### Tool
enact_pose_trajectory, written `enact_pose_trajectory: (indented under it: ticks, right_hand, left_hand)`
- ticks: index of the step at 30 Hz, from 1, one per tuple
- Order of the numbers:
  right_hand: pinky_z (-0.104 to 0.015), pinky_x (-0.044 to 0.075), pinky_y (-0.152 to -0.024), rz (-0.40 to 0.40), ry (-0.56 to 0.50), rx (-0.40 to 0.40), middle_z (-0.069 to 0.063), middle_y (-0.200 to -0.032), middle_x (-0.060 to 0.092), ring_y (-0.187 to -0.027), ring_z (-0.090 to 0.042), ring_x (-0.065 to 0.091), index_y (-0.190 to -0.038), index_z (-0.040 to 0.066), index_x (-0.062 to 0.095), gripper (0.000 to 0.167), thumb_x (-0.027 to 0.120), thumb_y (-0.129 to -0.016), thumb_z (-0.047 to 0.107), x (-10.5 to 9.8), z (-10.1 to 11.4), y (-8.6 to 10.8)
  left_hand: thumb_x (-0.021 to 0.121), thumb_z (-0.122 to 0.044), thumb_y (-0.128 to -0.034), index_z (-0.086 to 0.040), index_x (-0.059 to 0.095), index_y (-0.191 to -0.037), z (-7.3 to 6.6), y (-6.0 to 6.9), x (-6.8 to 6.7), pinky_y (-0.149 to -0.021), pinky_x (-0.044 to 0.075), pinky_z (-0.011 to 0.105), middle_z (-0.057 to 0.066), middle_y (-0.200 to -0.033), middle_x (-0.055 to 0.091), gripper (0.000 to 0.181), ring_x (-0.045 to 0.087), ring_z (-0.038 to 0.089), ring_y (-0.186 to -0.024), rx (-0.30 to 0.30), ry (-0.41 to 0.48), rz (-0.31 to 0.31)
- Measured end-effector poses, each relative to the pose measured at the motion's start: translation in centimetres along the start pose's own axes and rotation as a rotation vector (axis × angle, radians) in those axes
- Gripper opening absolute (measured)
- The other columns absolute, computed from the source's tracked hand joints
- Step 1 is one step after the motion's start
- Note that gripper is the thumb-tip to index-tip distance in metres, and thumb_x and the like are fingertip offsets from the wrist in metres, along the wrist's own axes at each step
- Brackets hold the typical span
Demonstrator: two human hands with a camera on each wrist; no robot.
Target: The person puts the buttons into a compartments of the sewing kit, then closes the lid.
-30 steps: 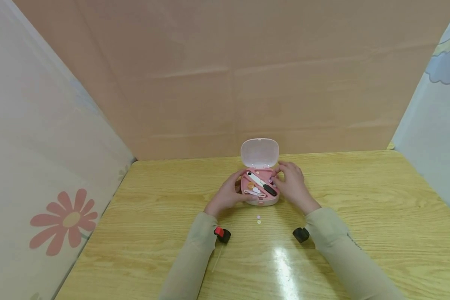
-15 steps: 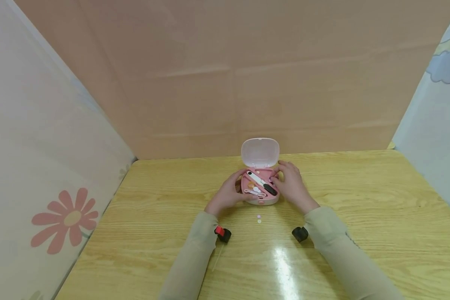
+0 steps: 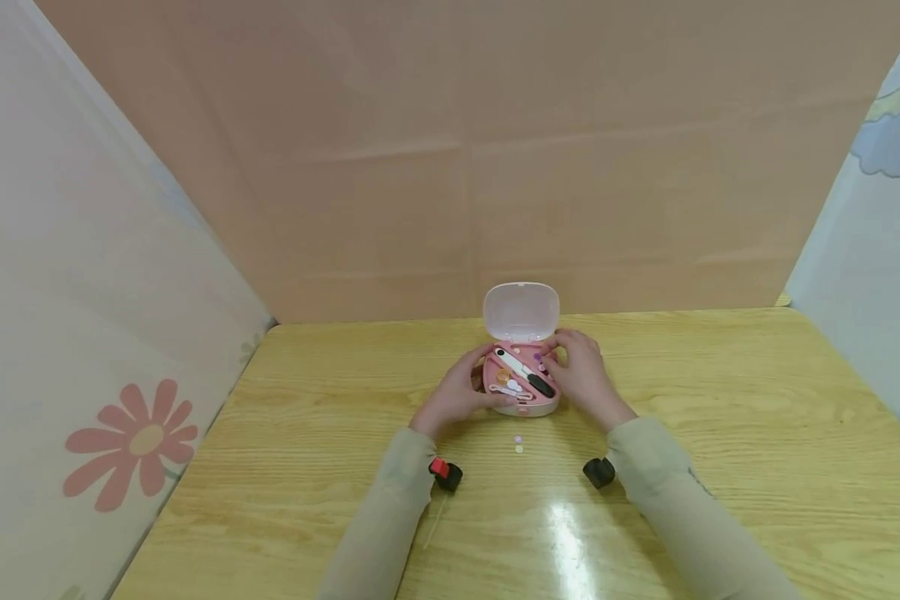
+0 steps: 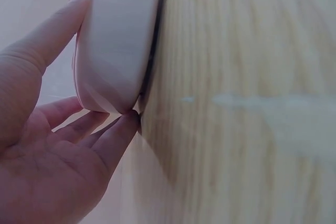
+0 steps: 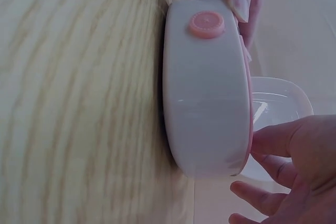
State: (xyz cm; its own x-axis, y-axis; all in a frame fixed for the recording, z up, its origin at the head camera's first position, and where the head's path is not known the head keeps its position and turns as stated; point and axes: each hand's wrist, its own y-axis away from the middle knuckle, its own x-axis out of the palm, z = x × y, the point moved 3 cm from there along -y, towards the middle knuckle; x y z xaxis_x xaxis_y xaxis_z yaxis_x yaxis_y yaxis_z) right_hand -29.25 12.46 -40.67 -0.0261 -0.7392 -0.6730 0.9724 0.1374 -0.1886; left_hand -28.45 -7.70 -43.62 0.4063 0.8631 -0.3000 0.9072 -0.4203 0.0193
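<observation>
A small pink-and-white box (image 3: 528, 410) stands on the table with its clear lid (image 3: 521, 310) raised at the back. My left hand (image 3: 457, 393) grips its left side, thumb on the front rim and fingers around the end, as the left wrist view shows. My right hand (image 3: 583, 375) reaches over the right rim, thumb and index finger inside by purple buttons (image 3: 537, 357). Whether they pinch a button is hidden. Inside the box lie a slim white-and-black tool (image 3: 525, 373), a small orange round piece (image 3: 502, 377), white discs (image 3: 512, 385) and a whitish looped band (image 3: 506, 391).
On the wooden table (image 3: 307, 433), a pink button (image 3: 517, 439) and a pale button (image 3: 519, 449) lie in front of the box. A brown cloth wall (image 3: 375, 217) rises behind. Black wrist cameras (image 3: 598, 472) sit below both forearms.
The left hand keeps its grip on the box. The right fingers have shifted slightly in the right compartment, and more of the purple buttons shows than half a second ago.
</observation>
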Motion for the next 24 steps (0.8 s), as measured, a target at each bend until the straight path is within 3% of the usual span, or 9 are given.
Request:
enact_pose_trajectory:
  ticks: [10, 18, 24]
  right_hand:
    - [-0.057, 0.024, -0.106, 0.023, -0.041, -0.068, -0.023, -0.123, 0.056, -0.123, -0.042, 0.042, -0.101, -0.002, 0.063, 0.014, 0.064, -0.088, 0.000, -0.3, -0.2, 1.0]
    - [-0.059, 0.023, -0.107, 0.070, -0.052, -0.081, -0.026, -0.128, 0.052, -0.125, -0.044, 0.040, -0.107, -0.001, 0.063, 0.018, 0.063, -0.089, 0.002, -0.2, -0.3, 2.0]
    - [-0.060, 0.022, -0.107, 0.063, -0.036, -0.116, -0.030, -0.131, 0.048, -0.126, -0.047, 0.037, -0.106, -0.002, 0.063, 0.017, 0.063, -0.089, 0.001, -0.6, 0.2, 2.6]
  left_hand:
    - [0.083, -0.017, -0.0755, -0.020, 0.035, -0.148, 0.2, 0.0, 0.0, -0.098, 0.042, 0.028, -0.003, -0.142, 0.041, 0.087, 0.046, 0.017, -0.126, 0.000, -0.032, -0.010]
    - [0.084, -0.020, -0.0741, -0.020, 0.035, -0.148, 0.6, 0.3, 0.1, -0.099, 0.042, 0.029, -0.004, -0.142, 0.042, 0.089, 0.046, 0.016, -0.126, -0.015, -0.027, -0.016]
    - [0.083, -0.019, -0.0744, -0.020, 0.034, -0.148, 0.7, 0.0, 0.0, -0.096, 0.044, 0.029, -0.003, -0.139, 0.045, 0.089, 0.050, 0.016, -0.122, 0.038, 0.005, -0.003]
